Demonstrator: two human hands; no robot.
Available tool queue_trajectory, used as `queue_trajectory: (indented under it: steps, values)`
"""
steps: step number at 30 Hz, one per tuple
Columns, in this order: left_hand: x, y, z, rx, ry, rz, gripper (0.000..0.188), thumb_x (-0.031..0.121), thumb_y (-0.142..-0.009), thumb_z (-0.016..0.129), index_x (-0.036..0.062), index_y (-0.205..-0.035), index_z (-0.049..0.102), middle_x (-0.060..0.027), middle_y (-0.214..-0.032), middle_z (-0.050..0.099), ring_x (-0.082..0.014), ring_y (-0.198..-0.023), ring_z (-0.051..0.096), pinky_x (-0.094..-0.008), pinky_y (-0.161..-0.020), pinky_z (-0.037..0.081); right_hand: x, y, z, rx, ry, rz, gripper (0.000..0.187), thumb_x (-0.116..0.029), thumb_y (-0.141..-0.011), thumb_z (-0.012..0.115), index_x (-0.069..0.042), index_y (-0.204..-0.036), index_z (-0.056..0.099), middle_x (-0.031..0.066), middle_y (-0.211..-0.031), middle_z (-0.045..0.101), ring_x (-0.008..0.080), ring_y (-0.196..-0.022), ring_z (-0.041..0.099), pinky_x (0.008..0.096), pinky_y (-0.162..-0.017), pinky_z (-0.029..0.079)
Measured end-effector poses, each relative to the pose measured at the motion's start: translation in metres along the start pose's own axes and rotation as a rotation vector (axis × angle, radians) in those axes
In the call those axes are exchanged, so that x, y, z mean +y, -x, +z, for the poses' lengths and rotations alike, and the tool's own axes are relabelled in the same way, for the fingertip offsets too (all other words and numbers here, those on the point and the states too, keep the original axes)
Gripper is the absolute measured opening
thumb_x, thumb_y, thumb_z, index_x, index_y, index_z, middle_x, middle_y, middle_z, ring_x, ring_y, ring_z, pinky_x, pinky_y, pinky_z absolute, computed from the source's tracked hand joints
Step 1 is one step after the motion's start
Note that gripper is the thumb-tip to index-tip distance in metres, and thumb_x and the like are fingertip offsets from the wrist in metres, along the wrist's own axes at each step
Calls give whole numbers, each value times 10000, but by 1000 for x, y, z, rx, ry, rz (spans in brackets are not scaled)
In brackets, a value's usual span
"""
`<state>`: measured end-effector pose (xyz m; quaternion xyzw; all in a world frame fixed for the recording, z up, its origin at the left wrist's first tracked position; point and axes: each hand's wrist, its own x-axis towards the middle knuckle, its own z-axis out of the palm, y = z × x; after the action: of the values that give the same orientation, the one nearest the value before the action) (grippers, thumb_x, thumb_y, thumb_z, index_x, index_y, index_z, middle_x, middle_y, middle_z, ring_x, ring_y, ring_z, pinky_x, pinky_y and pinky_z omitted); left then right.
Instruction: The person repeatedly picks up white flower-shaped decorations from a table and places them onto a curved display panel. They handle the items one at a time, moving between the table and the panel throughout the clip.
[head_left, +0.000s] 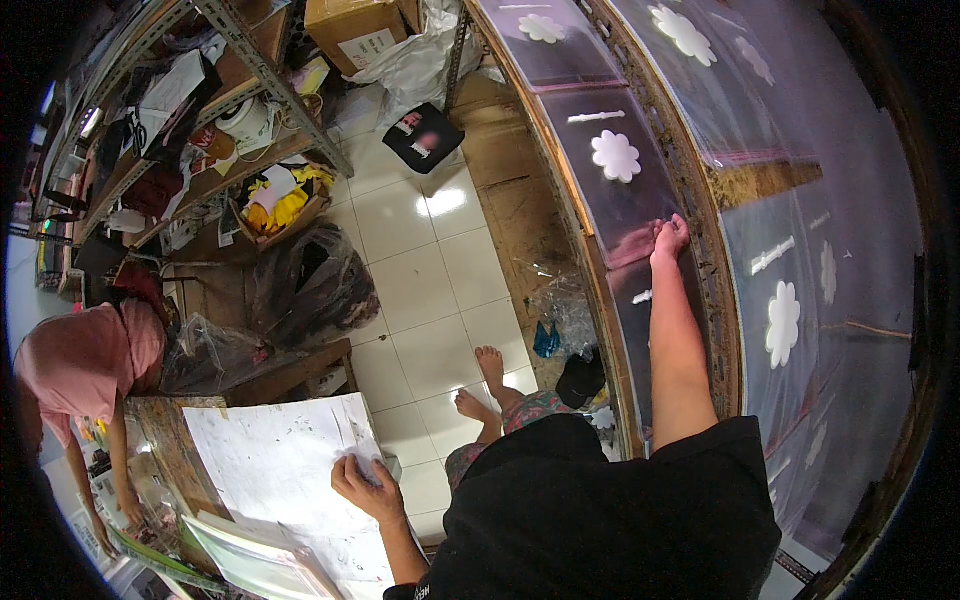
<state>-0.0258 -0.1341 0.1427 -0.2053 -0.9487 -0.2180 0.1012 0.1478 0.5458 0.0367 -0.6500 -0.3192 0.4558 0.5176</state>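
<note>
My right hand (672, 237) is stretched out over a long wood-edged table. Its fingers are curled closed at the seam between two dark glossy panels (625, 215); anything inside them is hidden. A white flower shape (616, 157) and a thin white bar (596, 117) lie on the panel beyond the hand. Low on the left, my left hand (368, 487) rests by the edge of a large stained white sheet (270, 450). Its fingers curl over a small greyish wad that is too unclear to name.
Right of a wooden rail, more film-covered panels carry white flowers (783, 323). At left, a person in pink (90, 360) bends over a work surface. Metal shelves (270, 90), a box of yellow cloth (280, 200) and a black printed item (422, 138) surround the tiled floor (420, 285).
</note>
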Motion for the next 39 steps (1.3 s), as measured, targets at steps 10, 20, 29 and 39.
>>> queue_trajectory:
  steps: [10, 20, 29, 39]
  values:
    - [3, -3, -2, -23, 4, -13, 377, 194, -895, 638, -12, -1200, 557, -226, -1212, 514, -406, -1113, 491, -528, -962, 405, 16, -29, -14, 96, 642, -469, 395, -24, -825, 537, -29, -1202, 655, 181, -1184, 647, 332, -1059, 633, 410, -952, 517]
    - [3, 1, -1, -3, -10, -8, 373, 199, -904, 635, -9, -1204, 559, -226, -1219, 514, -404, -1126, 488, -528, -976, 399, 17, 26, -21, -103, 578, -629, 345, -138, -836, 608, -107, -1169, 695, 225, -1332, 577, 360, -1309, 483, 466, -1108, 369]
    - [3, 0, 0, 18, 1, -11, 396, 173, -855, 667, -1, -1197, 566, -215, -1243, 523, -401, -1146, 488, -518, -1001, 385, 9, 129, -14, -305, 530, -1056, 280, -34, -896, 552, -25, -1156, 653, 198, -1211, 624, 330, -1218, 547, 422, -1024, 431]
    - [-4, 13, -13, 114, 168, -57, 382, 129, -782, 730, 2, -1125, 619, -200, -1194, 565, -377, -1134, 523, -485, -987, 398, 112, 363, -123, -1644, 714, -441, 302, -209, -941, 588, -9, -1153, 666, 187, -985, 713, 278, -927, 696, 376, -830, 528]
